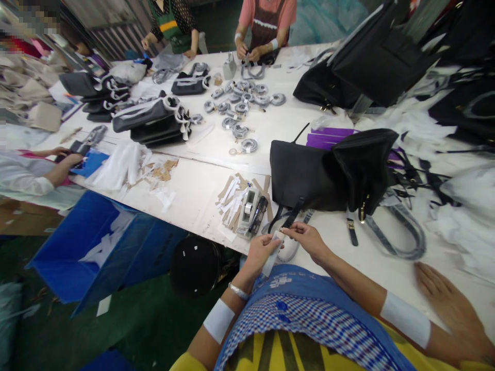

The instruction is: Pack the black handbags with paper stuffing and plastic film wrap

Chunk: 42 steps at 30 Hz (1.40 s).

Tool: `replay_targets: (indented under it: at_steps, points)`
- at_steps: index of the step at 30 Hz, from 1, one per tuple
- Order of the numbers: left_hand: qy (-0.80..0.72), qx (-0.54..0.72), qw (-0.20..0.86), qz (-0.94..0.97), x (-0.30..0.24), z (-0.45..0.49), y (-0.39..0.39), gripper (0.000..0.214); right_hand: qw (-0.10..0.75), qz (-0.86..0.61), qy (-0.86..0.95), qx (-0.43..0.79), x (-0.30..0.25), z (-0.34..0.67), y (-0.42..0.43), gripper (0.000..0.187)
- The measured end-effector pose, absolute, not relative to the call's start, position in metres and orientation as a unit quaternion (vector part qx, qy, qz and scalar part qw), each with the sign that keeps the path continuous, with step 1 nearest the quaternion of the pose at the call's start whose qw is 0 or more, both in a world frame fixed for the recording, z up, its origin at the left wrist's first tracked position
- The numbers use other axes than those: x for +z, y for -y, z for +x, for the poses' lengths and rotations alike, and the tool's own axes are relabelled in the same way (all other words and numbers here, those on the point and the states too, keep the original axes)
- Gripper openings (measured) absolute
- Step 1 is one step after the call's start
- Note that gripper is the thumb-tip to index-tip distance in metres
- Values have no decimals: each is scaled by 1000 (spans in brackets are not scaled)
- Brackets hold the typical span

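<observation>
In front of my apron, my left hand is closed on a pale, plastic-wrapped strip that hangs down toward my lap. My right hand pinches at the upper end of this strip, beside a black bag strap; its fingertips hide the exact point of contact. That strap belongs to a black handbag lying just beyond my hands. A tape dispenser stands left of the bag, with a dark, long object against it. Loose paper strips lie around the dispenser.
Coiled grey straps cover the table's middle, with stacked black bags to their left. A blue bin and a black round stool stand below the edge. Another person's hand rests at right; co-workers sit opposite.
</observation>
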<state>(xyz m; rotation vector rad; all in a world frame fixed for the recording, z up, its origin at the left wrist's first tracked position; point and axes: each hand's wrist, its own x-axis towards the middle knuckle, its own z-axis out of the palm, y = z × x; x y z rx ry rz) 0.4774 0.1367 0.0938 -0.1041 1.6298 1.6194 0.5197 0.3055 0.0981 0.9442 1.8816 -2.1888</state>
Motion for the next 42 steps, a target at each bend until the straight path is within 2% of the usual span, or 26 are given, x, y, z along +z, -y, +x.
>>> replay_targets:
  at_steps: [5, 9, 18, 32, 42]
  points:
    - [-641, 649, 409, -34, 95, 475, -139, 38, 72, 286, -624, -724, 99, 519, -311, 39]
    - [-644, 646, 408, -33, 95, 471, -139, 39, 95, 306, -607, -727, 95, 517, -315, 48]
    - [-644, 649, 404, -26, 89, 469, -144, 42, 68, 313, -587, -743, 95, 512, -313, 48]
    - [-672, 629, 392, 8, 97, 465, -150, 40, 42, 334, -624, -705, 90, 510, -319, 46]
    - [-655, 638, 399, -65, 90, 467, -156, 44, 28, 289, -619, -730, 91, 514, -320, 48]
